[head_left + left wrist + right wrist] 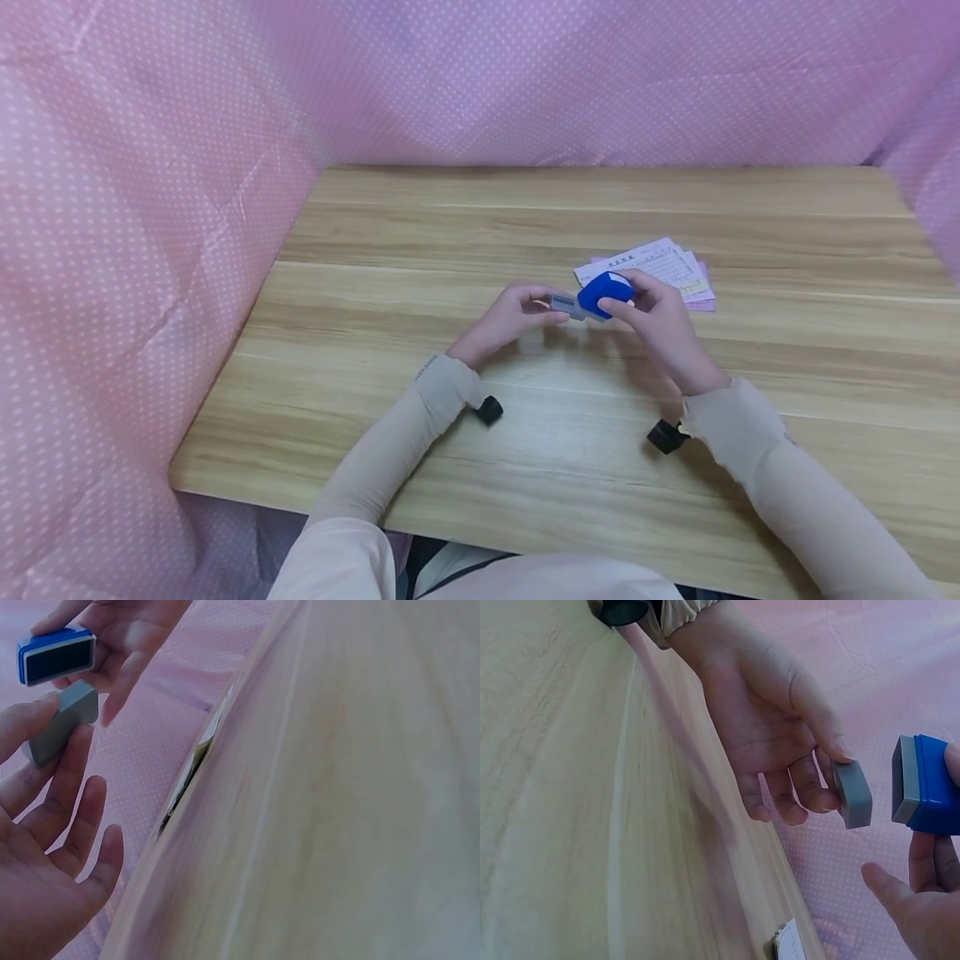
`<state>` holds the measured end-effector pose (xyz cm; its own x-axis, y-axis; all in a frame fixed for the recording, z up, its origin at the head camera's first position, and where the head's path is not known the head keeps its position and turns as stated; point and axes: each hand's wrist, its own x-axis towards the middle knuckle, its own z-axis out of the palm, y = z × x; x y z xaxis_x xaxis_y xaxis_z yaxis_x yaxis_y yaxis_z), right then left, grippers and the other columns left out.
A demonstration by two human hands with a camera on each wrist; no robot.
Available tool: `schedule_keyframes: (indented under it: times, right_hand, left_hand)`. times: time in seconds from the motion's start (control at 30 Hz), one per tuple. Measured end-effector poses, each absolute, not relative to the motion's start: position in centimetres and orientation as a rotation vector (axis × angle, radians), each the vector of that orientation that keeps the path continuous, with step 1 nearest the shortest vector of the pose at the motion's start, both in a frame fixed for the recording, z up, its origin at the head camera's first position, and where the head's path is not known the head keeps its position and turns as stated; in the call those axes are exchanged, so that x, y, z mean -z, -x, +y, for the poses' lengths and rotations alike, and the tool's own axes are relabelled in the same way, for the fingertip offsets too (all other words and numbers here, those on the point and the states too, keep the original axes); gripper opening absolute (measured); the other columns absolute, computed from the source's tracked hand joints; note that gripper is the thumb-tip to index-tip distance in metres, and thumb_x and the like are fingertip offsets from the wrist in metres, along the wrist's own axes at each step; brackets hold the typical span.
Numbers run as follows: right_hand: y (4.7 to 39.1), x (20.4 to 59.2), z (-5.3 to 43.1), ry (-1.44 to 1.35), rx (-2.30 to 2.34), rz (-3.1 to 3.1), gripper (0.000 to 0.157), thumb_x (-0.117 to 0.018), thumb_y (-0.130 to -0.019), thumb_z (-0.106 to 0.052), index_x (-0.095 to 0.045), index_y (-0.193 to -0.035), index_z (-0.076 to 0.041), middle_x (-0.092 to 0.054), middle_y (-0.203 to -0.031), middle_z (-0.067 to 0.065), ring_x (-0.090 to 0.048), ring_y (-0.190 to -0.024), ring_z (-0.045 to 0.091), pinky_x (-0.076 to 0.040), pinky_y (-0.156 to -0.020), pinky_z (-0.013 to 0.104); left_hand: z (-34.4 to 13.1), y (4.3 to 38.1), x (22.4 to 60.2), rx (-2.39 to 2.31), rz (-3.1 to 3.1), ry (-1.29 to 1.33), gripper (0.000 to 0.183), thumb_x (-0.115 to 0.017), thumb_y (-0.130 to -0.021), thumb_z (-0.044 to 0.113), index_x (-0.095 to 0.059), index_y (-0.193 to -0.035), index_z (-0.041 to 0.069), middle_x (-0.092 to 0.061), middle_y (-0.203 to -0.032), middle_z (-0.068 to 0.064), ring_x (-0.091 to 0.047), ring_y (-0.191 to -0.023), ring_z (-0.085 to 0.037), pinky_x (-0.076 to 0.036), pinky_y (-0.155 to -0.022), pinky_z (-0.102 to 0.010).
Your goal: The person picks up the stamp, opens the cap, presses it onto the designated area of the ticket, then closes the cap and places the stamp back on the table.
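A blue stamp [604,290] is pinched between the thumb and fingers of my right hand [667,329], above the table. In the left wrist view its dark rectangular face [60,661] shows inside a light rim. My left hand [510,318] pinches a grey stamp cap [855,795] by its sides with thumb and fingertips. A small gap separates the cap from the blue stamp in the right wrist view. The other fingers of the left hand [56,847] are spread loosely, away from the cap.
Printed paper slips [648,262] lie over a purple sheet [702,306] just behind my right hand. The wood-grain table [465,217] stretches under both arms, with pink dotted cloth [525,83] hanging behind it and on the left.
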<state>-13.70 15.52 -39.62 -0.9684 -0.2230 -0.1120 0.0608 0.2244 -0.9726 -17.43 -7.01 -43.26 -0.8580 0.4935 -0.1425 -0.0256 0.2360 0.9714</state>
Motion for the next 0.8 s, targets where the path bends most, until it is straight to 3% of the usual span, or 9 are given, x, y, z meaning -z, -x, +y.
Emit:
schedule_keyframes:
  times: [0.27,0.53,0.8]
  right_hand:
    - [14.1,39.5,15.0,0.181,1.857,2.263,0.050,-0.065,-0.093,-0.028,-0.051,-0.136,-0.007,-0.056,-0.126,0.001,-0.051,-0.109,0.011,-0.048,-0.088,0.009]
    - [14.2,39.3,14.6,0.171,1.883,2.225,0.051,-0.066,-0.093,-0.025,-0.050,-0.137,-0.004,-0.055,-0.129,0.001,-0.052,-0.113,0.009,-0.048,-0.089,0.009]
    - [14.2,39.5,14.4,0.187,1.852,2.255,0.053,-0.067,-0.092,-0.025,-0.050,-0.137,-0.002,-0.054,-0.136,0.010,-0.052,-0.117,0.011,-0.048,-0.091,0.011]
  left_hand:
    - [-6.8,17.2,42.9,-1.634,2.121,-0.502,0.031,-0.069,-0.090,0.012,-0.066,-0.118,0.001,-0.068,-0.117,-0.014,-0.064,-0.103,-0.018,-0.051,-0.094,-0.024]
    - [-6.6,16.9,42.9,-1.585,2.159,-0.513,0.032,-0.069,-0.090,0.014,-0.066,-0.120,0.003,-0.069,-0.119,-0.010,-0.061,-0.108,-0.016,-0.049,-0.097,-0.025]
    - [-6.6,16.6,42.7,-1.580,2.174,-0.527,0.031,-0.069,-0.090,0.014,-0.066,-0.118,0.002,-0.068,-0.119,-0.011,-0.060,-0.110,-0.017,-0.048,-0.097,-0.024]
